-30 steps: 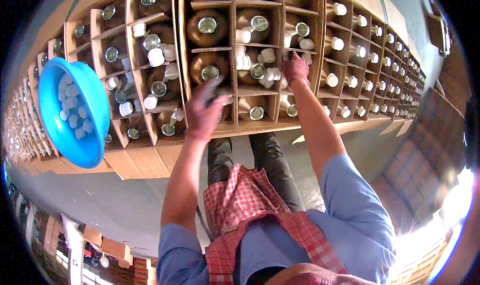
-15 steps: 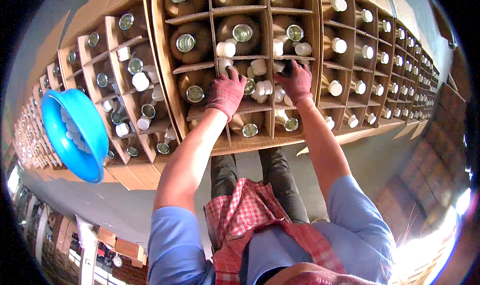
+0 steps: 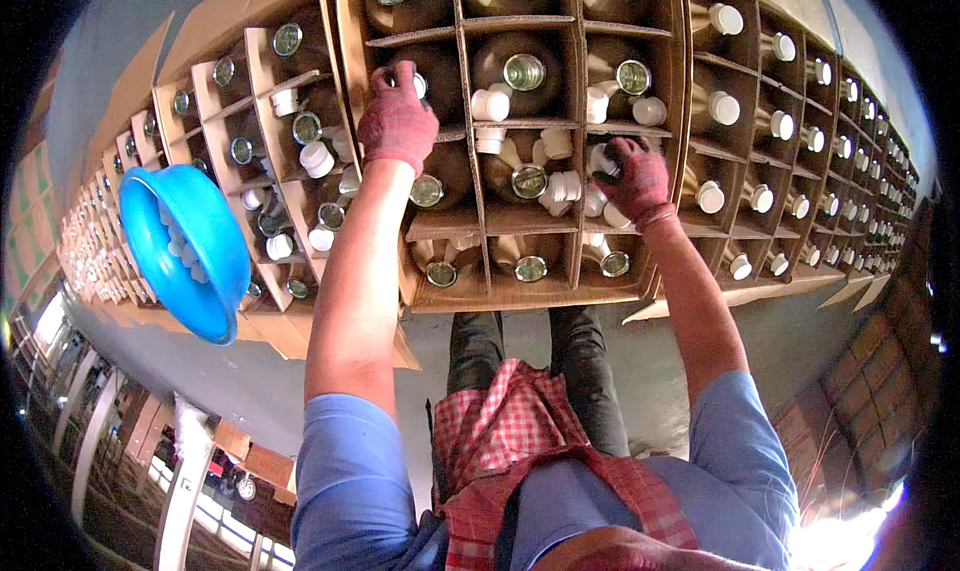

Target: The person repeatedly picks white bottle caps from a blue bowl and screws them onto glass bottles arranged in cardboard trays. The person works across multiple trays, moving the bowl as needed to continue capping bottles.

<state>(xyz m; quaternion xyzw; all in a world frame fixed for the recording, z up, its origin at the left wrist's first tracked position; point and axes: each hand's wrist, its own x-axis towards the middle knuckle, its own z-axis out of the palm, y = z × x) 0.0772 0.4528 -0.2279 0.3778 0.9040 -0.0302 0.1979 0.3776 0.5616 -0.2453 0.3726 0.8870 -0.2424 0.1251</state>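
Observation:
My left hand [image 3: 398,126], in a red glove, has its fingers closed at the mouth of a clear glass bottle [image 3: 419,85] in the left column of the middle carton [image 3: 520,300]; whatever is between the fingertips is hidden. In the right column, my gloved right hand [image 3: 636,183] is closed with its fingertips on a white bottle cap [image 3: 604,159]. More white caps [image 3: 560,189] lie around an uncapped bottle [image 3: 529,182] in the cell beside it. Cardboard dividers [image 3: 578,91] separate the upright bottles.
A tilted blue basin [image 3: 190,256] with white caps inside rests on the cartons at left. Capped bottles [image 3: 724,108] fill the cartons to the right. In the left carton, loose caps [image 3: 316,159] lie among uncapped bottles. Cardboard flaps [image 3: 285,336] stick out at the front edge.
My left hand has moved left and away from me, from the loose caps to a bottle mouth. My right hand stays over the right column's caps. The whole view has shifted slightly.

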